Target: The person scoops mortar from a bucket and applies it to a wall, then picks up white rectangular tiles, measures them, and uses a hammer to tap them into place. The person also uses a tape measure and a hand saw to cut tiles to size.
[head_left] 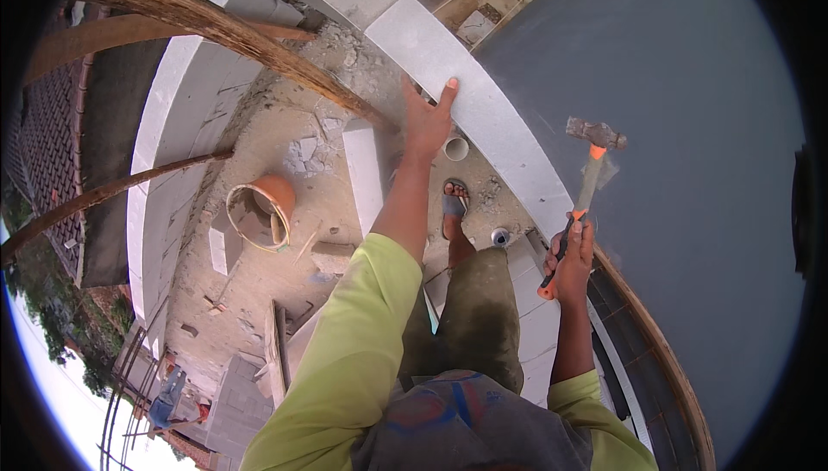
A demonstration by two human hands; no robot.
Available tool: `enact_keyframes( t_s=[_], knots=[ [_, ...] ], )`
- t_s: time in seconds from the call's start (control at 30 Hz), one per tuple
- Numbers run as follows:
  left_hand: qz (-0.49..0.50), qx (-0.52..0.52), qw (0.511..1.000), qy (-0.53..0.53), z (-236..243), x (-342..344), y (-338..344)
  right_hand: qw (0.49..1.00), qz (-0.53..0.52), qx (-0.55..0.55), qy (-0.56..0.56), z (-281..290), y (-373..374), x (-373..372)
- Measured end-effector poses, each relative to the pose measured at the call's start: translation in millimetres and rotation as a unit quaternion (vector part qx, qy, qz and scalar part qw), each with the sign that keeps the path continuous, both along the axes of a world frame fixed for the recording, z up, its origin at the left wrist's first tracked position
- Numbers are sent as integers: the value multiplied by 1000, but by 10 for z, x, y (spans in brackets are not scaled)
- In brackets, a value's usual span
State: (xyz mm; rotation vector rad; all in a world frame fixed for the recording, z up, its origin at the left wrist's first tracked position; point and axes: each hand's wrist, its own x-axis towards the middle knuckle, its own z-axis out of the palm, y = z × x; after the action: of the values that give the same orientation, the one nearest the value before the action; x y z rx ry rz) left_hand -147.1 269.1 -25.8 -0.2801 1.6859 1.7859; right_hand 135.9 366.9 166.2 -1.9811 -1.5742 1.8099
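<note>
Near the upper middle, my left hand (428, 122) grips the inner edge of a long white block (474, 100) laid in a row, thumb on its top and some fingers partly hidden behind it. My right hand (571, 260) is closed round the handle of a hammer (595, 132), held upright over the edge of a smooth grey surface (690, 238), with the orange-banded shaft pointing away from me and the steel head at the far end. Below my hands, a loose white block (364, 179) leans beside my sandalled foot (454, 204), near a pale pipe (455, 148).
Wooden poles (259, 40) slant across the upper left before a white block wall (164, 143). An orange bucket (280, 191), rubble (306, 152) and planks (276, 342) lie on the ground. A co-worker (166, 398) is at the lower left. A timber edge (655, 342) runs along my right.
</note>
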Motion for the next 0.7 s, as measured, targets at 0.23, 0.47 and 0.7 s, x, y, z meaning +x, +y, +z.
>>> enact_keyframes(
  t_s=[0.23,0.47,0.7],
  knots=[
    [-43,36,997,51,-224,9,-3,863,-492,-89,76,-25,39,2032],
    [-100,4,995,-25,-103,-24,12,768,-541,-294,177,-658,-335,1774],
    [-48,-176,974,133,144,104,119,904,-387,-131,123,155,-600,1998]
  ],
)
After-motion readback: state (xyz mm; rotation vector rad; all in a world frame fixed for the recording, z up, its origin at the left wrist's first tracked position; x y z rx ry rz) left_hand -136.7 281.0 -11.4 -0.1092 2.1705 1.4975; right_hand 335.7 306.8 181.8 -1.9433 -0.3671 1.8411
